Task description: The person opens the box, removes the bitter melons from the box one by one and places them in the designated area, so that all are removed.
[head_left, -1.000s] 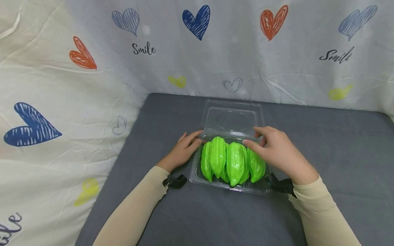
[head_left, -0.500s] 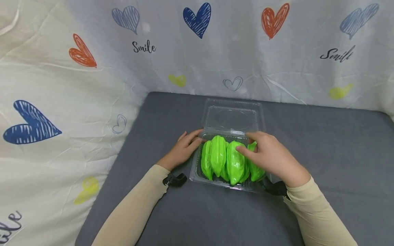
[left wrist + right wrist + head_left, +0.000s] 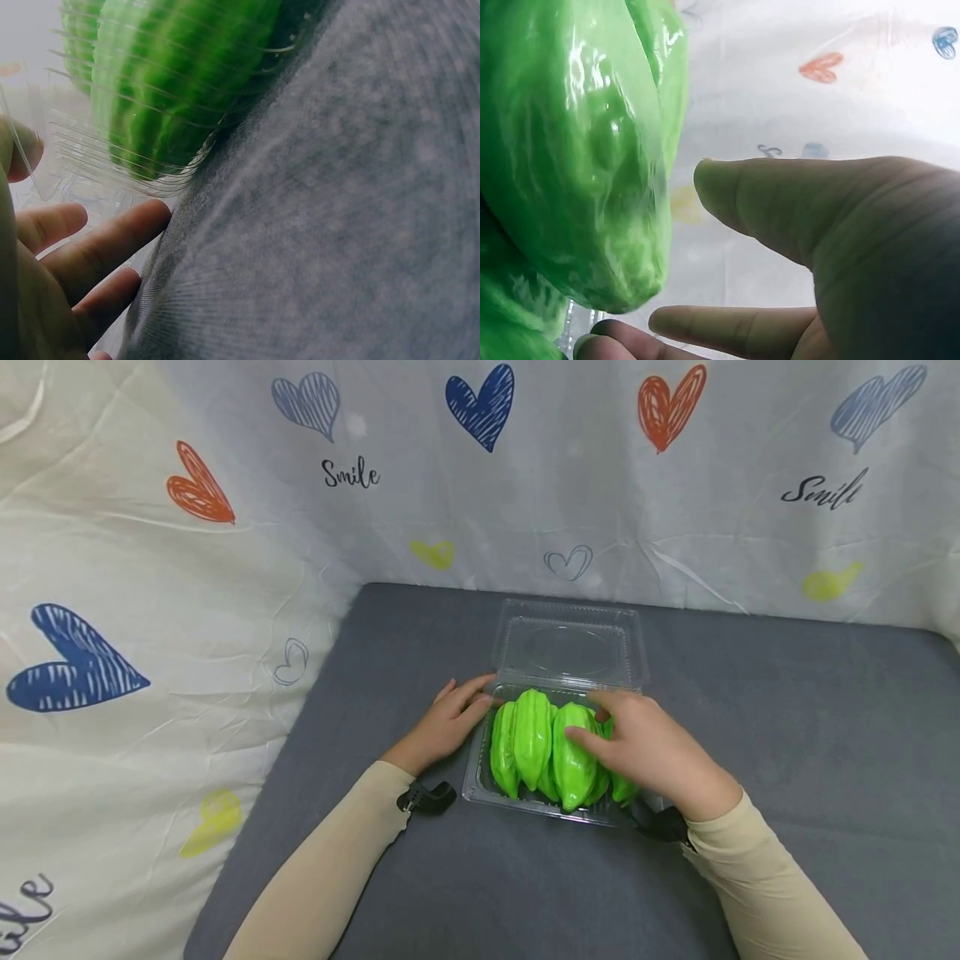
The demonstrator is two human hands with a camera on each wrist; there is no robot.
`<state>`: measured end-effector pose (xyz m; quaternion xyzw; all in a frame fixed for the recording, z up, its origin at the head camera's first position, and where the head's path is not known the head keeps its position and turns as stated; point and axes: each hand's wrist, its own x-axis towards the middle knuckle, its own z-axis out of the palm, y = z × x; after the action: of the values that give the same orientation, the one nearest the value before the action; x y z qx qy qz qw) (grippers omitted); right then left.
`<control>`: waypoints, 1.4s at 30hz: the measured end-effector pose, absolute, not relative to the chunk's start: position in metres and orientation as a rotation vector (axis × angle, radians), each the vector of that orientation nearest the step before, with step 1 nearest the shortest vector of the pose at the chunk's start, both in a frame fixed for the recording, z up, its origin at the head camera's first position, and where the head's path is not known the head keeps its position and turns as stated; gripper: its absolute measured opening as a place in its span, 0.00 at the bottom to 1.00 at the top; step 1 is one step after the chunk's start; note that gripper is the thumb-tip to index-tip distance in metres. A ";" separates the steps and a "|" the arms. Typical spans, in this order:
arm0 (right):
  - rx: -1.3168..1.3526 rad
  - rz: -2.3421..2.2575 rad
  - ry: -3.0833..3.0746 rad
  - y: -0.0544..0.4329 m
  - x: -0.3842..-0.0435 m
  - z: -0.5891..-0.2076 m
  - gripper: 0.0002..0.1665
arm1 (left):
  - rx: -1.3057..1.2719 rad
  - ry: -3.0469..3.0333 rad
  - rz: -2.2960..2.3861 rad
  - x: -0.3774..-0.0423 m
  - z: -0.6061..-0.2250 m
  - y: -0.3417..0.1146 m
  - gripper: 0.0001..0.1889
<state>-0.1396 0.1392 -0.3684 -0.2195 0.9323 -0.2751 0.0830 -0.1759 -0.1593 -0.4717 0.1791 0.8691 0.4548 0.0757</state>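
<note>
Several glossy green, ribbed, pointed fruits (image 3: 531, 739), gourd-like in shape, lie together in a clear plastic clamshell box (image 3: 517, 807). My left hand (image 3: 444, 728) rests at the box's left side near the hinge, fingers stretched out. In the left wrist view, its fingers (image 3: 112, 244) lie straight beside the ridged clear wall. Over the right half of the box is my right hand (image 3: 654, 747), thumb and fingers apart. The right wrist view shows a fruit (image 3: 577, 165) close to the thumb, with a gap between them. The rightmost fruits are partly hidden by this hand.
The box's clear lid (image 3: 570, 643) lies folded back behind it. A grey cloth (image 3: 555, 893) covers the table. White curtains (image 3: 570, 485) printed with hearts hang behind and on the left. Each wrist carries a black camera strap (image 3: 426, 798).
My right hand has moved left and slightly toward me over the box, its thumb now in front of a middle fruit in the head view. My left hand has stayed in place.
</note>
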 end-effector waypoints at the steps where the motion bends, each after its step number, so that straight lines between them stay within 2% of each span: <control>1: -0.667 -0.818 2.790 0.139 -0.139 -0.369 0.20 | 0.535 2.605 1.363 -0.176 -0.472 -0.159 0.28; 4: -0.686 -0.800 2.806 0.138 -0.139 -0.371 0.19 | 0.535 2.601 1.366 -0.176 -0.471 -0.159 0.28; 18: -0.656 -0.720 2.830 0.134 -0.136 -0.375 0.38 | 0.544 2.606 1.360 -0.176 -0.471 -0.159 0.27; 27: -0.662 -0.723 2.857 0.132 -0.135 -0.377 0.33 | 0.536 2.602 1.354 -0.175 -0.470 -0.159 0.28; 42: -0.590 -0.709 2.856 0.132 -0.139 -0.378 0.35 | 0.529 2.607 1.356 -0.175 -0.471 -0.158 0.27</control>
<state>-0.1388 0.1322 -0.3776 -0.1961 0.9493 -0.2357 0.0699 -0.1753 -0.1585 -0.4705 0.1766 0.8705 0.4527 0.0777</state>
